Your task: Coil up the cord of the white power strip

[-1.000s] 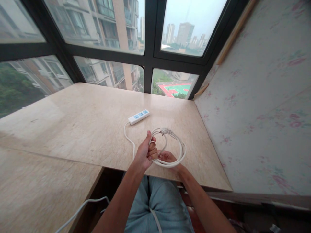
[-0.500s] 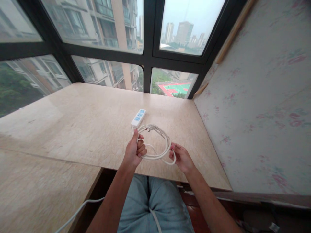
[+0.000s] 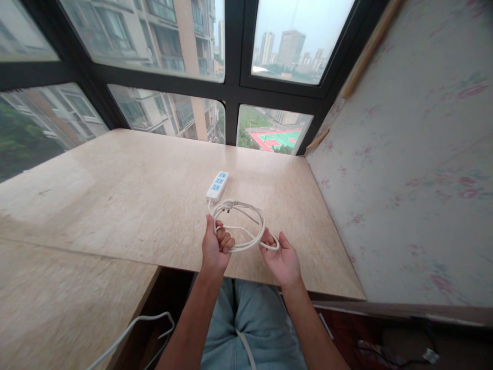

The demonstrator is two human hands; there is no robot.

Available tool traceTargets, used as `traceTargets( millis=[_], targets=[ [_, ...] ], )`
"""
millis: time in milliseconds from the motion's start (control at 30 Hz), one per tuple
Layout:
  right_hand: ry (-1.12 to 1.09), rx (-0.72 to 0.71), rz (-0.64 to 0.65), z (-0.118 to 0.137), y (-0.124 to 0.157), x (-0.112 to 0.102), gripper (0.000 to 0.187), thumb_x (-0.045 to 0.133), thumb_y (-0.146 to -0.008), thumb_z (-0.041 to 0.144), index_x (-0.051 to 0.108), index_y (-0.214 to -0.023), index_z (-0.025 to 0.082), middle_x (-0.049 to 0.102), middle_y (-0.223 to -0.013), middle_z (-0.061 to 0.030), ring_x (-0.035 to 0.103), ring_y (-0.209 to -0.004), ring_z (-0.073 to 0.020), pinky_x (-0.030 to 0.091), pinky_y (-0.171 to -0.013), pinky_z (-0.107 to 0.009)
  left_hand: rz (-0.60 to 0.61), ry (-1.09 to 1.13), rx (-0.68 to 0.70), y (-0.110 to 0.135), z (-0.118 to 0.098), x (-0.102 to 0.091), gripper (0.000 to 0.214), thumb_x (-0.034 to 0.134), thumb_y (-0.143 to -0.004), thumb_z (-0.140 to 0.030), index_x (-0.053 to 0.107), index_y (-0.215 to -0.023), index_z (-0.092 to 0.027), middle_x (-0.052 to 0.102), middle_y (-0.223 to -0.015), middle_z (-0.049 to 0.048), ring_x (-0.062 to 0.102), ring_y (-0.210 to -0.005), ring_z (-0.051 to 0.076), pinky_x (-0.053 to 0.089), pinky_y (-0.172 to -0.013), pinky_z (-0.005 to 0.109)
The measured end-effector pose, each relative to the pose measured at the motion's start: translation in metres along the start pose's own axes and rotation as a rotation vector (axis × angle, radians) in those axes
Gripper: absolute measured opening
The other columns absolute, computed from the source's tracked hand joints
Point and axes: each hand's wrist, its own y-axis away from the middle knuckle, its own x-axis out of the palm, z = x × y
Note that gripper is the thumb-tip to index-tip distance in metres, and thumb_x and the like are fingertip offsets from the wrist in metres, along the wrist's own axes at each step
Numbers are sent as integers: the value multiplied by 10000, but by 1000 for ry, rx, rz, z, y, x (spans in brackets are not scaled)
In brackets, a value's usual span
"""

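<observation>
A white power strip [image 3: 217,186] with blue socket faces lies on the beige stone ledge ahead of my hands. Its pale cord [image 3: 263,222] is gathered into round loops, held up just nearer to me. My left hand [image 3: 216,246] is closed in a fist around the left side of the coil, thumb up. At the top of the coil the plug [image 3: 228,206] hangs with its prongs showing. My right hand [image 3: 283,261] is turned palm up at the coil's lower right, a small loop of the cord lying over its curled fingers, thumb apart.
The ledge [image 3: 127,205] runs to dark-framed windows [image 3: 231,123]. On the right stands a wall with flowered paper [image 3: 404,195]. Another white cable [image 3: 131,329] crosses the ledge's lower left edge over a dark gap [image 3: 173,288]. My legs [image 3: 250,313] are close below the front edge.
My right hand has turned from a fingertip pinch to palm up and moved slightly left, under the cord's loose loop. The plug on the coil has shifted left. My left hand keeps its grip.
</observation>
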Motion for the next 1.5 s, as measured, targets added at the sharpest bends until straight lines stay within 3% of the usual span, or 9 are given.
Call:
traceTargets(
  millis=[167,333,500,700,833,967,1200,1333,1500],
  targets=[
    [102,41,122,4,2,-18,251,487,-915,252,668,-1084,210,747,-972,-12,654,-692,-82,549,-747,-253,24,8,-1,-2,-9,-1,401,560,-877,-489,527,-655,-156,159,-379,-132,129,-274,18,105,-294,141],
    [60,60,166,14,2,-7,211,509,-921,285,701,-967,212,757,-957,15,491,-447,-28,504,-525,-150,6,22,-80,3,-14,2,466,444,-940,-470,523,-611,-150,142,-371,-121,110,-266,21,87,-283,142],
    [13,40,182,21,-1,3,322,394,-946,260,706,-977,192,722,-1104,-16,318,-317,-5,416,-378,-119,-7,38,-118,8,-17,8,498,384,-967,-449,514,-593,-148,132,-363,-118,109,-259,24,84,-280,144],
    [202,95,211,29,-7,-4,279,439,-900,234,680,-1040,214,646,-1249,-65,136,-270,36,279,-275,-108,-42,17,-72,7,-16,12,468,417,-959,-436,504,-596,-153,149,-357,-118,126,-259,25,94,-282,146],
    [375,105,302,40,-9,-4,273,564,-849,203,638,-1111,214,687,-1170,-72,381,-307,15,425,-352,-160,-71,-25,-12,4,-14,14,424,526,-900,-467,494,-609,-160,154,-367,-127,125,-268,21,104,-284,147],
    [508,118,330,51,-13,4,244,684,-772,159,650,-1012,190,718,-969,-50,664,-670,-139,566,-553,-277,-80,-47,15,4,-6,17,418,588,-850,-498,473,-618,-169,155,-373,-130,127,-276,20,93,-296,156],
    [237,-42,106,32,-14,31,117,695,-794,269,649,-897,238,714,-1035,-36,662,-975,-198,493,-928,-468,-166,27,154,6,31,27,443,557,-858,-537,414,-623,-189,207,-374,-116,139,-293,30,121,-315,176],
    [107,-107,-15,13,-11,37,171,633,-848,426,651,-969,306,709,-1059,-8,656,-998,-199,462,-953,-511,-169,21,242,8,49,32,459,540,-847,-583,389,-640,-201,202,-387,-114,148,-311,41,154,-331,185],
    [169,-201,-73,4,-9,40,275,650,-821,491,637,-1047,336,703,-1018,17,673,-829,-145,525,-871,-398,-180,-24,299,10,57,38,474,524,-836,-618,359,-654,-212,206,-410,-110,182,-336,55,216,-368,192]
  ],
)
